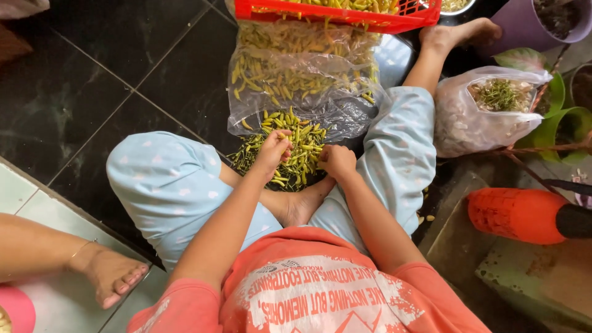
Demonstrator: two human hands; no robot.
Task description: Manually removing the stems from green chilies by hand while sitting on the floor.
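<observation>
Dark tiled floor, seated position: a pile of green-yellow chillies is spread on a clear plastic sheet between the knees, with a red basket beyond and a bag of stems at the right. One chilli is pinched in the left hand, raised just above the pile, while the right hand is closed loosely at the pile's edge, its contents not discernible. Stem-picking is judged to be in hand; a firm pinch at the stalk is called for next.

Left hand and right hand on chilli pile
</observation>
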